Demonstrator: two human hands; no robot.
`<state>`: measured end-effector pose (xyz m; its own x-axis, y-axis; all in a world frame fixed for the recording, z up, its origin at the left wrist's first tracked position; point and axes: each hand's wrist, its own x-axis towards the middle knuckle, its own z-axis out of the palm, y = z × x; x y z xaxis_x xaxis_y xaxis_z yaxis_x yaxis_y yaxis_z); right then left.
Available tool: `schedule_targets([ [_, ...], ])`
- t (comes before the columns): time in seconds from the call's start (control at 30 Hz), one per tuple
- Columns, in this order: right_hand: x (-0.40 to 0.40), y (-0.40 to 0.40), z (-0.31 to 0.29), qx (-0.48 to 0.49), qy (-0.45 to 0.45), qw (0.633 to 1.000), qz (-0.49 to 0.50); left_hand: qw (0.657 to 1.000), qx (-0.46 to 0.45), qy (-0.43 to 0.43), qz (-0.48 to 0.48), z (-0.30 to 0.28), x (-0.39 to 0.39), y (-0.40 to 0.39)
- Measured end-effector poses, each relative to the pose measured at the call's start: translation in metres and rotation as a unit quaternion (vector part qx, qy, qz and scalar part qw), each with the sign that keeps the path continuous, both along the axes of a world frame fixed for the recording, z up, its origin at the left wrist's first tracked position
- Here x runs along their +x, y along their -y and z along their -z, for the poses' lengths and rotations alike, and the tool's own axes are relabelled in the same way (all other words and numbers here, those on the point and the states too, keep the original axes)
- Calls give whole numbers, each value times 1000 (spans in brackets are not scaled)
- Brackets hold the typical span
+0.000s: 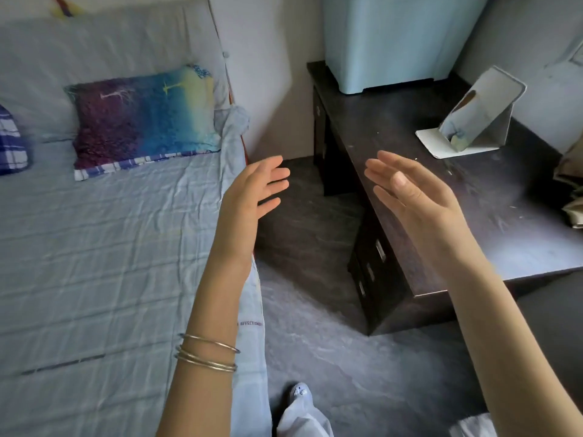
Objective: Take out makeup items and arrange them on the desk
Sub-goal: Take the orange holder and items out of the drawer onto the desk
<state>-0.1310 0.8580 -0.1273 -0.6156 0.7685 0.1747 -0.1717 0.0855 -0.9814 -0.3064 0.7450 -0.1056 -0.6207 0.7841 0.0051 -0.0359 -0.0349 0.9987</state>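
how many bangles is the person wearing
3, all on the left forearm: one bangle sits slightly apart, nearer the hand, and two bangles lie together below it. None shows on the right arm.

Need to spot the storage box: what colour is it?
Light blue storage box, head view.

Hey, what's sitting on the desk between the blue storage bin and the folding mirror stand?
Nothing. In the head view the dark desk top is bare between the blue storage bin and the folding mirror stand, apart from faint specks.
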Motion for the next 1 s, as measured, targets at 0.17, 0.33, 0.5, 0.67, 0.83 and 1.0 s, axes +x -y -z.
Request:
schedule_targets([
  [0.17,-33,-15,17,-20,6,999,43,998,-28,5,63,17,-38,-34],
  [0.33,-48,-34,33,-46,27,996,78,991,-64,32,112,35,-53,-66],
  [0.5,-61,-60,52,-71,42,991,105,984,-100,41,138,51,-68,-102],
  [0.67,-73,-100,68,-88,44,987,126,978,-130,31,158,63,-84,-147],
  [0.83,-83,-151,71,-105,33,981,161,970,-145,17,193,61,-95,-206],
  [1.0,-87,-191,77,-114,40,979,167,962,-165,10,219,66,-99,-260],
])
